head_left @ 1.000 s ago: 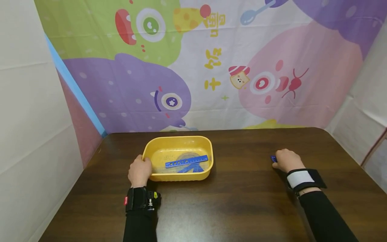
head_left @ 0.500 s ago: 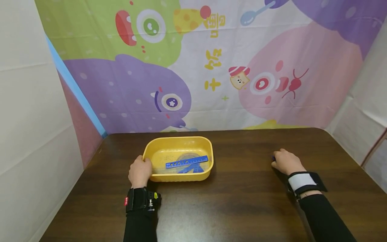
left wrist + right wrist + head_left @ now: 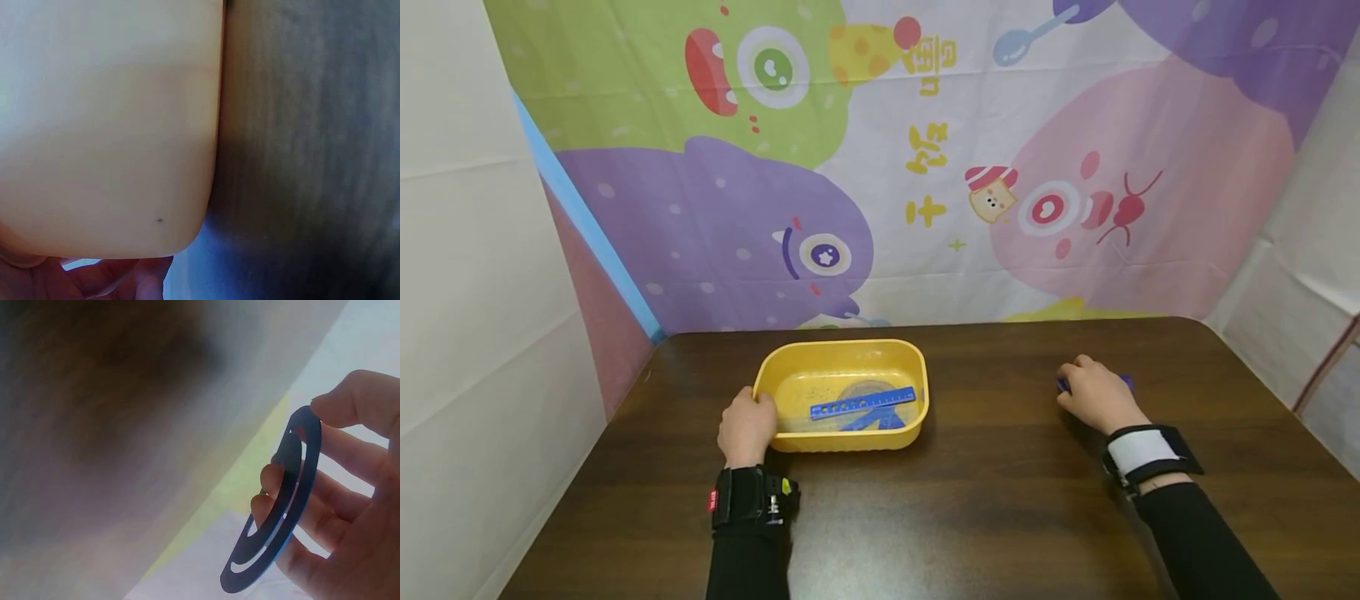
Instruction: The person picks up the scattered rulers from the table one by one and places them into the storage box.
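At the left, my left hand (image 3: 747,427) grips the near left edge of a yellow plastic tub (image 3: 842,358). In the left wrist view the tub's pale wall (image 3: 125,144) fills much of the picture, with fingers (image 3: 103,278) curled at its lower edge. A blue ruler (image 3: 861,403) lies in the tub across a blue set square (image 3: 889,418). Over on the right, my right hand (image 3: 1099,396) holds a blue protractor (image 3: 289,478), pinched between thumb and fingers. From the head, most of the protractor is hidden under the hand, with small blue ends showing at either side.
Both hands work over a dark brown wooden table (image 3: 992,467). A cloth with cartoon monsters (image 3: 925,267) hangs along its back edge. Pale sheets (image 3: 467,333) close off the left and right sides.
My right hand has shifted slightly left and lifted a little with the protractor, more of which now shows beside the hand. My left hand and the tub have stayed put.
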Motion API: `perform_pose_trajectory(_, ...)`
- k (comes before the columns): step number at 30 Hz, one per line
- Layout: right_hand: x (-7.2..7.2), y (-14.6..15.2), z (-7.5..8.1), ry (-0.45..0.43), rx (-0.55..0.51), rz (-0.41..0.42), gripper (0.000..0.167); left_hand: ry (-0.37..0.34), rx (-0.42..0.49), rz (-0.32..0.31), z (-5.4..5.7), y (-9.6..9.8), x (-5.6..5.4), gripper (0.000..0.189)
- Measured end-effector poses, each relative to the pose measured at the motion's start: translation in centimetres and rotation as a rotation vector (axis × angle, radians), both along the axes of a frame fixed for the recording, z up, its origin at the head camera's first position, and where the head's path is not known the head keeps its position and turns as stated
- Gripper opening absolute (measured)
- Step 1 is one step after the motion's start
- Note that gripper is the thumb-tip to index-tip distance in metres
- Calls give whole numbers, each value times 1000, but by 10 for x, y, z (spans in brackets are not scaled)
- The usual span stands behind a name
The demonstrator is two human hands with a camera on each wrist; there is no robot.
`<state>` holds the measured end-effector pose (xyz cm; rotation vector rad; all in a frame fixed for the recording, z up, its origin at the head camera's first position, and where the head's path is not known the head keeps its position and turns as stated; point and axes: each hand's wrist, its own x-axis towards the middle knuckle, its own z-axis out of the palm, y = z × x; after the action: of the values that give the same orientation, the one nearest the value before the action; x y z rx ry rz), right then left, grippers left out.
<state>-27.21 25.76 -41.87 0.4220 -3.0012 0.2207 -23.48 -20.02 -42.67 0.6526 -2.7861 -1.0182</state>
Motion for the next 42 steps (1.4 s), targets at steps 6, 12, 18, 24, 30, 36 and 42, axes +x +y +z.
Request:
perform_pose_trajectory(6,3,-19,8,66,-28,41,32,-9,7,-3,-1,-1,1,41)
perform_pose_trajectory(12,4,-35,12,130,-64,73,31,-9,3,-2,-2,-1,0,40)
perform_pose_trajectory(18,7,-52,17,189,-73,142,31,-2,11,-5,-1,-2,-1,41)
perform_pose_trajectory(24,12,-70,25,217,-72,206,30,-19,15,-11,-2,-2,0,41)
perform_pose_trajectory(30,17,-86,32,262,-81,262,30,-13,24,-4,-2,-1,-1,40)
perform_pose_trajectory(36,20,-98,33,282,-75,291,32,-7,28,-3,0,0,-2,42)
perform_pose_trajectory(42,24,-113,33,309,-82,331,33,-9,20,-7,0,-1,0,41)
